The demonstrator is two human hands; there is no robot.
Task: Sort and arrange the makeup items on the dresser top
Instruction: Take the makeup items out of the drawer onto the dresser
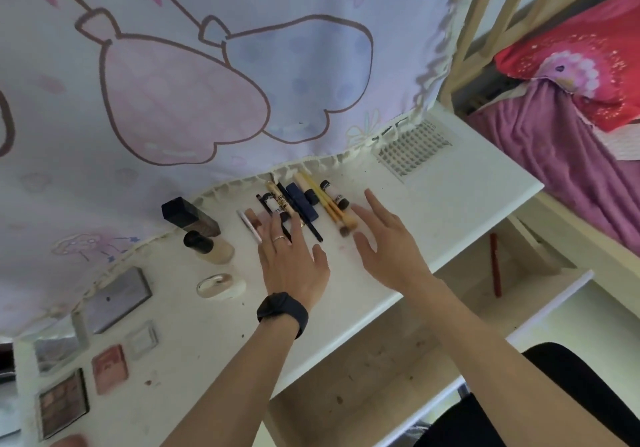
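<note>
1. The left hand [292, 261] is at the centre of the frame, over the white dresser top [450, 204]. Its fingers are straight and spread and hold nothing. It has a ring on one finger and a black wristband [282, 313] at the wrist.
2. Its fingertips overlap the near ends of the row of slim items [298, 204]. Whether they press on them I cannot tell.
3. The right hand [384, 242] is just right of centre, likewise splayed wide with nothing in it. Its fingers are somewhat blurred, and they are close to the bristle ends of the yellow-handled brushes [329, 209].
4. The row lies at upper centre, its far ends against the curtain hem. It holds a white pencil [250, 227], a labelled tube [273, 204], a dark blue tube [301, 201] and the brushes, side by side and roughly parallel.
5. Left of the row are a dark square bottle [188, 216] and, just below it, a foundation bottle [211, 248] with a black cap. A white oval case [221, 285] lies lower still.
6. At lower left, set apart from one another, are a grey compact [117, 299], a small clear case [142, 339], a pink blush [110, 368] and an eyeshadow palette [62, 403].
7. A white gridded tray [412, 150] lies on the dresser top toward the upper right.
8. A cartoon-printed curtain [207, 83] fills the upper left. A red pillow [571, 66] and a purple blanket [554, 169] are at upper right. A red pencil [495, 266] lies on a lower shelf at right.
</note>
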